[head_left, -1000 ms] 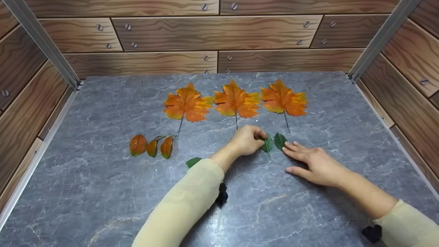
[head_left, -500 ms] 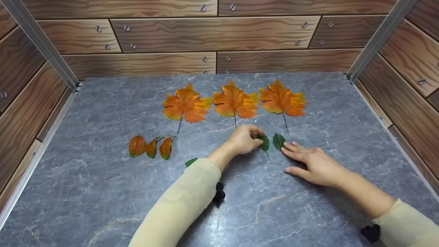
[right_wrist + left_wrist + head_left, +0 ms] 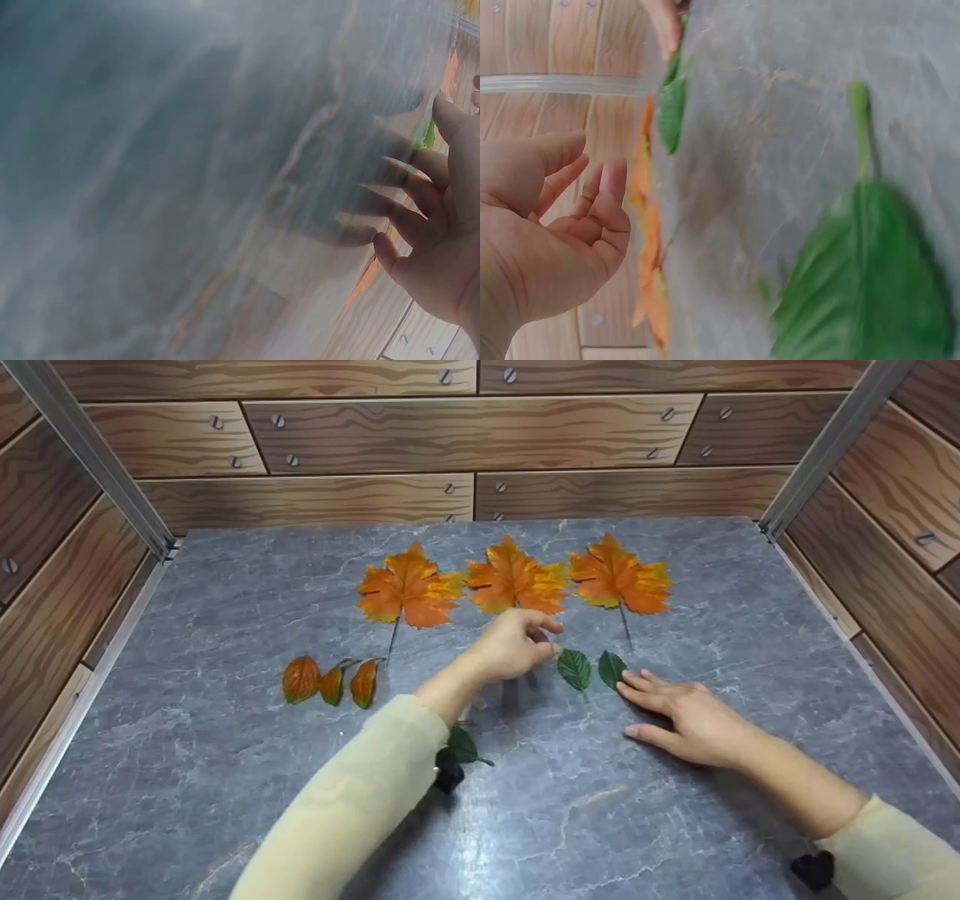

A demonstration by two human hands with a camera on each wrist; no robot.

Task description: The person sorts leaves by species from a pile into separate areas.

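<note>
In the head view my left hand (image 3: pixel 511 645) hovers just left of a small green leaf (image 3: pixel 574 670), its fingers loosely bent and holding nothing. The left wrist view shows the same hand (image 3: pixel 570 225) with a gap between thumb and fingers. My right hand (image 3: pixel 690 720) lies flat, its fingertips touching the edge of a second green leaf (image 3: pixel 610 669). Both leaves lie side by side on the grey marbled table. Another green leaf (image 3: pixel 461 744) with a stem is partly covered by the left sleeve; it looms large in the left wrist view (image 3: pixel 866 277).
Behind the hands, three orange maple leaves stand in a row: left leaf (image 3: pixel 410 589), middle leaf (image 3: pixel 515 577), right leaf (image 3: pixel 619 577). A sprig of orange-brown leaves (image 3: pixel 301 680) lies at the left. Wood-patterned walls (image 3: pixel 465 435) bound the table at back and sides.
My left hand has let go of the green leaf and moved left and up from it. That leaf now shows whole, and the leaf by the left sleeve is more exposed. My right hand stays put.
</note>
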